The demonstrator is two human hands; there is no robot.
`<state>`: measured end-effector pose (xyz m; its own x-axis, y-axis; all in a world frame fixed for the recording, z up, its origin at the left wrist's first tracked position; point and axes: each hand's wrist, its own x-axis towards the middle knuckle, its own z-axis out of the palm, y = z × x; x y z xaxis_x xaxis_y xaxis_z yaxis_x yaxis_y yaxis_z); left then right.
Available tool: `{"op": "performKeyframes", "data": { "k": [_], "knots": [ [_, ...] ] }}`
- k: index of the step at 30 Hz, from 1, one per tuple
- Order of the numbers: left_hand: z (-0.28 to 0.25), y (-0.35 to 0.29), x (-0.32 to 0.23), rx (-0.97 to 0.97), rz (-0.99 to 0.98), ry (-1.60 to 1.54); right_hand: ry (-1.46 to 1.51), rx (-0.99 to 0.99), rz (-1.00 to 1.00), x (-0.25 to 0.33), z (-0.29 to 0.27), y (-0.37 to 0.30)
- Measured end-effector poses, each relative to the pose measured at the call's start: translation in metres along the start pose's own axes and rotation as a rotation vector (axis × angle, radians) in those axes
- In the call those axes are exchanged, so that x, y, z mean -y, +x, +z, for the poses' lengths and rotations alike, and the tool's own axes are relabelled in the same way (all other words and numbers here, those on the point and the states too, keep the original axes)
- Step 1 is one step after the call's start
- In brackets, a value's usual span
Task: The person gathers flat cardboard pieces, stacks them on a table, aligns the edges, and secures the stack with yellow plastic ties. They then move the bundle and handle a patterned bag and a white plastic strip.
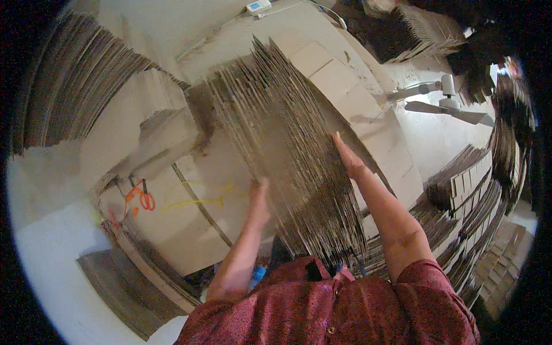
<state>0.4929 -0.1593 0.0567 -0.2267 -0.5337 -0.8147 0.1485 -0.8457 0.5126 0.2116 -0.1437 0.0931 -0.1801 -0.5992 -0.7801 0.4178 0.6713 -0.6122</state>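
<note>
A tall stack of thin brown cardboard sheets (293,155) stands on edge in front of me, leaning and slightly blurred. My right hand (348,158) lies along the stack's right side, its fingers straight and pressed together flat. On the opposite side, my left hand (259,198) rests against the sheets' edges, also looking flattened, though motion blurs its fingers. The stack sits between the two palms, and neither hand wraps round it. Its lower end reaches close to my red shirt.
Left on the table (195,241) lie orange-handled scissors (148,200) and yellow strips (198,201). More cardboard stacks stand far left (75,80), at the back right (425,34) and along the right (471,190). A white fan (448,109) is at right, a small white device (259,7) at the top.
</note>
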Motion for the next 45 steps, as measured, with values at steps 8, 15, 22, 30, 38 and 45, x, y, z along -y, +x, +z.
{"op": "performKeyframes", "data": {
  "k": [8, 15, 22, 30, 38, 45],
  "knots": [
    [0.030, -0.072, -0.024, 0.020, 0.270, 0.116, 0.055, 0.105, -0.131, -0.006, -0.015, -0.041],
    [0.062, -0.181, -0.068, 0.410, 0.527, -0.145, 0.035, 0.170, -0.505, 0.053, -0.030, -0.153],
    [0.082, -0.261, -0.118, 0.441, 0.872, -0.199, 0.206, 0.219, -0.734, 0.118, 0.011, -0.252],
    [0.021, -0.191, -0.069, 0.318, 0.766, 0.086, -0.447, -0.016, -1.068, 0.036, -0.085, -0.137],
    [0.038, -0.195, -0.070, 0.343, 0.594, 0.058, 0.010, 0.283, -0.880, 0.028, -0.022, -0.165],
    [0.043, -0.221, -0.088, 0.355, 0.507, 0.039, -0.111, 0.230, -0.877, 0.035, -0.039, -0.167]
  ]
}}
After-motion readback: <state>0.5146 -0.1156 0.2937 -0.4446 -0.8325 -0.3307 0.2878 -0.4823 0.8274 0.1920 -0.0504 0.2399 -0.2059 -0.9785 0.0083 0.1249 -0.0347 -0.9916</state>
